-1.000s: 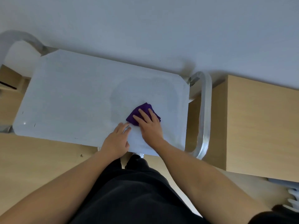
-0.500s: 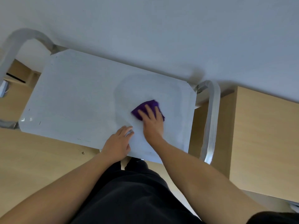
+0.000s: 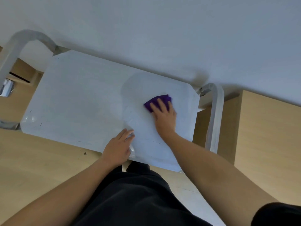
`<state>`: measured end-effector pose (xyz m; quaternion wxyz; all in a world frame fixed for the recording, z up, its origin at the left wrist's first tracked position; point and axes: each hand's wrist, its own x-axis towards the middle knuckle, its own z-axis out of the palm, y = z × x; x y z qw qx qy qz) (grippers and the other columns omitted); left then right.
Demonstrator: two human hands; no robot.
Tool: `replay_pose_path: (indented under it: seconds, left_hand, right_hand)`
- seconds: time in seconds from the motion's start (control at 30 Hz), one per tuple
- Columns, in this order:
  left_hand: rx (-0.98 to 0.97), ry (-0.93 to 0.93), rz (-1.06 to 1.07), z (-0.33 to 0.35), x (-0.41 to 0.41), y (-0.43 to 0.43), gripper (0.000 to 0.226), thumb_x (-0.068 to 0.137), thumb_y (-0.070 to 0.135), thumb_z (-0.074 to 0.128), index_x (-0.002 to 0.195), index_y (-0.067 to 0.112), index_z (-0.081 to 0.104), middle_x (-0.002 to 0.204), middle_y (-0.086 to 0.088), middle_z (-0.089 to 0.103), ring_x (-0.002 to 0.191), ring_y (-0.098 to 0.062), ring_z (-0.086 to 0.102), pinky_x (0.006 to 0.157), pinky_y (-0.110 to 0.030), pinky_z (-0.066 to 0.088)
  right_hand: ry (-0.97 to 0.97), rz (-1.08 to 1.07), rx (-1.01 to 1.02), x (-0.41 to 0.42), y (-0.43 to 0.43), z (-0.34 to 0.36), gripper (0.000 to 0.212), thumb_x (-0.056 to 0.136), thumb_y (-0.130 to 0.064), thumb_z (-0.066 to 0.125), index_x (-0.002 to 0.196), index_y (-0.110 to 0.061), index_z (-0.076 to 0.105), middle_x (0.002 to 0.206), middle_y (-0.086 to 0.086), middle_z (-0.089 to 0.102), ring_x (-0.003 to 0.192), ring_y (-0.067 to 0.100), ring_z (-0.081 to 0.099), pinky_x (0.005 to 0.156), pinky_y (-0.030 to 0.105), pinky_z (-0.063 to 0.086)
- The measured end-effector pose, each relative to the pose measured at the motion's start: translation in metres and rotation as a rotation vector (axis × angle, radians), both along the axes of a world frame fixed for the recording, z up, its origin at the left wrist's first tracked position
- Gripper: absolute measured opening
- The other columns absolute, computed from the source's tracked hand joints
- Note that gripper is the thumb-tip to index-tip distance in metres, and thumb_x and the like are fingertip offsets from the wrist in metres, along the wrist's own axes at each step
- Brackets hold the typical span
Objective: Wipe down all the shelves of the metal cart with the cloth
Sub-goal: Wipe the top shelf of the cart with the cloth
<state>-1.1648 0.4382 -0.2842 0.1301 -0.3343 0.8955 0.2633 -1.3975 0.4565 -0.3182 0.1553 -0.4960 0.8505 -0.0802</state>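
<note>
Flatly, right hand [image 3: 165, 117] presses cloth [image 3: 158, 101] — left hand [image 3: 118, 148] on shelf [image 3: 78, 98].

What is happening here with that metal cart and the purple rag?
A person is wiping the top shelf of a metal cart. Their right hand presses a purple cloth flat against the shelf near its right end, where a damp-looking patch surrounds it. Their left hand rests on the shelf's near edge. Any lower shelves are hidden from this view.
</note>
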Motion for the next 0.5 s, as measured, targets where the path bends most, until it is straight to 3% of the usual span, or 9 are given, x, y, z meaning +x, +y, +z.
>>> replay_pose_path:
  seconds: [0.07,0.13,0.3,0.43,0.5]
  left_hand:
    - [0.003,-0.008,0.006,-0.002,-0.001,0.000,0.054,0.089,0.015,0.049,0.143,0.013,0.042,0.158,0.002,0.025,0.148,-0.019,0.017,0.097,-0.035,0.044]
    - [0.000,-0.014,0.002,-0.002,-0.002,-0.001,0.055,0.089,0.016,0.048,0.144,0.015,0.041,0.159,0.004,0.022,0.148,-0.017,0.015,0.098,-0.033,0.042]
    - [0.001,-0.006,0.028,0.001,-0.007,0.002,0.052,0.089,0.015,0.049,0.141,0.013,0.044,0.158,0.002,0.026,0.148,-0.019,0.018,0.096,-0.034,0.043]
    - [0.000,0.010,0.058,0.003,-0.007,0.002,0.050,0.084,0.009,0.055,0.134,0.009,0.053,0.153,-0.002,0.038,0.144,-0.024,0.029,0.089,-0.038,0.048]
    - [0.003,0.002,0.066,0.003,-0.006,0.003,0.052,0.084,0.010,0.055,0.136,0.011,0.052,0.154,-0.001,0.036,0.144,-0.023,0.028,0.091,-0.037,0.048]
  right_hand:
    - [0.075,0.266,-0.037,-0.008,0.004,-0.001,0.042,0.096,-0.027,0.056,0.136,-0.040,0.051,0.151,-0.002,0.044,0.139,0.039,0.036,0.104,0.052,0.039]
    - [0.125,0.360,-0.052,-0.040,0.001,0.000,0.038,0.095,-0.032,0.056,0.133,-0.040,0.055,0.148,-0.003,0.048,0.135,0.036,0.043,0.099,0.048,0.043]
    - [0.037,0.000,-0.052,-0.110,-0.014,0.001,0.037,0.098,-0.038,0.049,0.134,-0.031,0.056,0.156,0.002,0.037,0.148,0.031,0.021,0.116,0.050,0.028]
    - [0.038,0.059,-0.117,-0.077,-0.016,-0.002,0.038,0.100,-0.033,0.049,0.137,-0.029,0.055,0.154,0.003,0.041,0.146,0.042,0.024,0.117,0.057,0.026]
    - [0.076,0.260,-0.173,-0.055,-0.016,-0.007,0.036,0.098,-0.026,0.055,0.133,-0.028,0.059,0.149,0.005,0.047,0.142,0.044,0.032,0.114,0.058,0.030]
